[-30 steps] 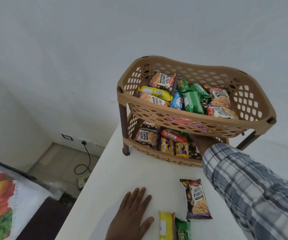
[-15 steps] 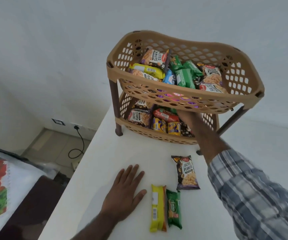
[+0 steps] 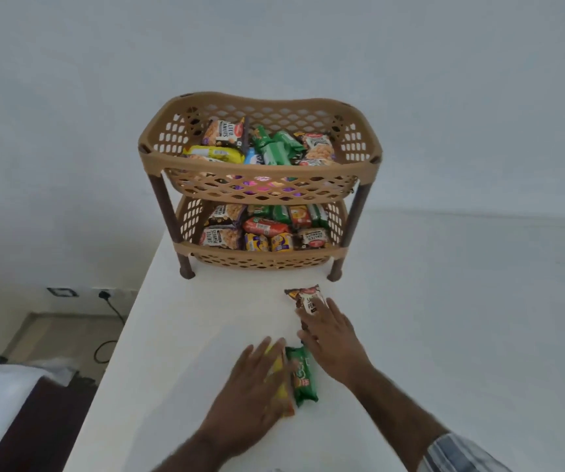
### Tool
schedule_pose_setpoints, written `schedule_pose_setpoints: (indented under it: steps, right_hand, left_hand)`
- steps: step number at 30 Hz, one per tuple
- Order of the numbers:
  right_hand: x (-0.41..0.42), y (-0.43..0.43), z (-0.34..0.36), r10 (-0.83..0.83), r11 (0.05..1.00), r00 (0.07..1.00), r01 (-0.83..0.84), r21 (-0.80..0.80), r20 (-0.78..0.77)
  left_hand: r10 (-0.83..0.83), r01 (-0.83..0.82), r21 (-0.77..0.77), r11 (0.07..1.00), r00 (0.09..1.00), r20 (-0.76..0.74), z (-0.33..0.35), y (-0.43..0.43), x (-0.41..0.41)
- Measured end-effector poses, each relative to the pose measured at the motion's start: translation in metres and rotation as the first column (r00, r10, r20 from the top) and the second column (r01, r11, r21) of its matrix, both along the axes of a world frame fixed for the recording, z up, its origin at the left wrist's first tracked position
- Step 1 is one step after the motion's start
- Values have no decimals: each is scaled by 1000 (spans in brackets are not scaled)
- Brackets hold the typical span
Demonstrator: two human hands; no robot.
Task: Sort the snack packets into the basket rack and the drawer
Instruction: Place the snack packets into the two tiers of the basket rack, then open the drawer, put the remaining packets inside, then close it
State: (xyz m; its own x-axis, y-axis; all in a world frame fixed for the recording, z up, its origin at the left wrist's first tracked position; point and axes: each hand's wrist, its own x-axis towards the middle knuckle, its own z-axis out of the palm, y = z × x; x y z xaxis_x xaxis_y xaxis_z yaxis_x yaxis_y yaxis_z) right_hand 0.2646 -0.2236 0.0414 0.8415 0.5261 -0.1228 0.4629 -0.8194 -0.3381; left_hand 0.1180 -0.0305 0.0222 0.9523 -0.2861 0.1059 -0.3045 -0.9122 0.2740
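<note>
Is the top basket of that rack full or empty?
Nearly full. The top basket holds peanut, green and yellow packets piled to about its rim, and more show through the mesh.

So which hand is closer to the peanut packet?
Right. The right hand lies over the peanut packet, fingers covering its near end. The left hand is further back, on the yellow packet beside the green packet.

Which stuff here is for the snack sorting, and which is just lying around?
For the sorting:
- tan plastic two-tier basket rack
- brown salted-peanuts packet under the right hand
- yellow snack packet under the left hand
- green snack packet

Just lying around:
- black cable on the floor
- wall socket
</note>
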Motion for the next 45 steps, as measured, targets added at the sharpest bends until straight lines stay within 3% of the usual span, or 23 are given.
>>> schedule_pose_setpoints:
  steps: [3,11,16,18,24,31,34,37,45]
  right_hand:
    - [-17,-21,-15,-27,998,1000,27,-63,-13]
    - [-82,-50,-17,-123,987,991,128,-96,60]
    - [-94,-29,-16,-226,974,963,225,26,149]
    - [-85,-21,-17,-244,970,963,240,48,113]
    - [-70,-3,-22,-106,994,993,105,27,46]
    - [-93,-6,-22,-217,972,969,204,121,115]
    - [-111,-9,-30,-176,984,965,169,54,193]
    - [-137,-6,-39,-117,993,965,119,8,236]
    - [-205,3,-56,-199,976,963,212,-57,184]
  left_hand:
    - [-10,13,88,996,999,-38,-5,-29,2]
    - [94,-85,75,994,988,-123,-15,-10,8]
    - [144,-145,0,989,980,-136,-8,3,15]
    - [183,-184,5,983,974,-136,-5,4,14]
    - [155,-152,33,988,971,-184,-11,3,18]
    - [238,-240,-21,970,968,-79,-8,24,5]
    - [360,-367,-83,927,929,-89,-21,38,-14]
    - [425,-432,-44,901,898,-115,-36,53,-34]
    - [400,-399,26,916,911,-95,-51,81,-90]
